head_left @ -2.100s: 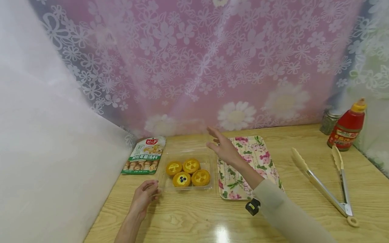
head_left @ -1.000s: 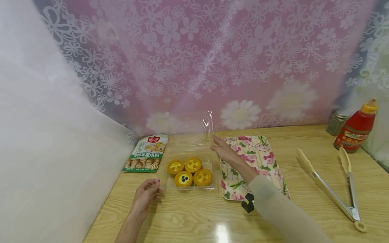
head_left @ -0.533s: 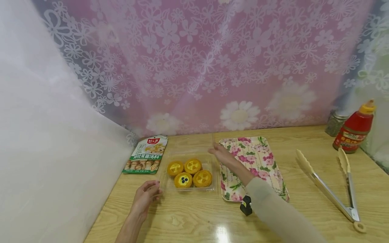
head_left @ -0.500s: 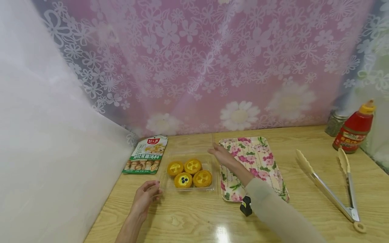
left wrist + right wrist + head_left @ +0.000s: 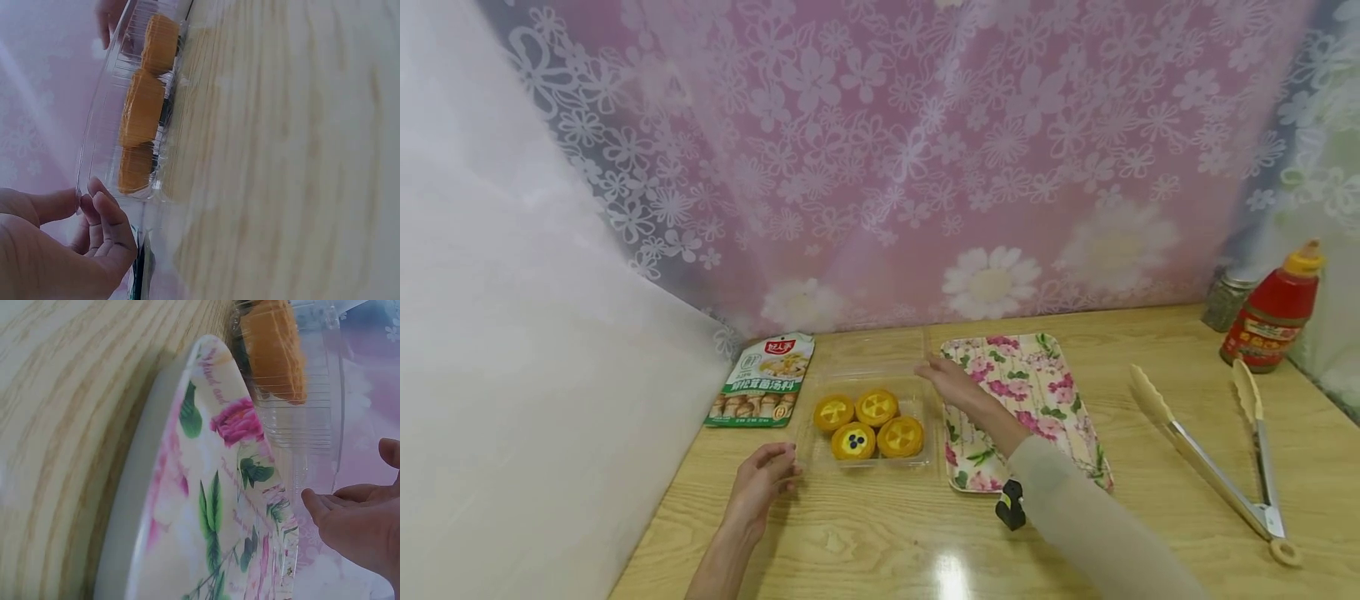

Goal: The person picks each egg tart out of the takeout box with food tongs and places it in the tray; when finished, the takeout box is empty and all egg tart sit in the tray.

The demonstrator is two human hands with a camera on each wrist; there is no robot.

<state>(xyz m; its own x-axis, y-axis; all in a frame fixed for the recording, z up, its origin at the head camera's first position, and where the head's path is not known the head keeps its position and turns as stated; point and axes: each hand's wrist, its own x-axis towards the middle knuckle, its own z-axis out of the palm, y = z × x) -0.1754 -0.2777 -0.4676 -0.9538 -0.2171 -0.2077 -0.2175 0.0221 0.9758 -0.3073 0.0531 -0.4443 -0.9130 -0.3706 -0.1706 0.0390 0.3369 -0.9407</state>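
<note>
A clear plastic clamshell container (image 5: 872,468) holds several egg tarts (image 5: 853,442), one topped with dark berries. Its transparent lid (image 5: 871,343) leans far back behind the base, near the curtain. At the base's near left corner, my left hand (image 5: 754,492) pinches the rim between thumb and fingertips, plain in the left wrist view, where the tarts (image 5: 142,107) show side-on. My right hand (image 5: 958,387) is at the far right corner by the hinge. The right wrist view shows that hand (image 5: 362,525) with fingers extended, thumb apart, fingertips at the plastic edge; contact is hard to judge.
A floral tray (image 5: 1063,421) lies right of the container, under my right forearm. To the left is a green and white food pouch (image 5: 763,379). Tongs (image 5: 1213,479), a red sauce bottle (image 5: 1270,321) and a glass jar (image 5: 1227,302) stand or lie farther right.
The lid has tipped from nearly upright back toward the table behind the base. My right hand has come down from the lid's side to the hinge corner. My left hand has stayed put.
</note>
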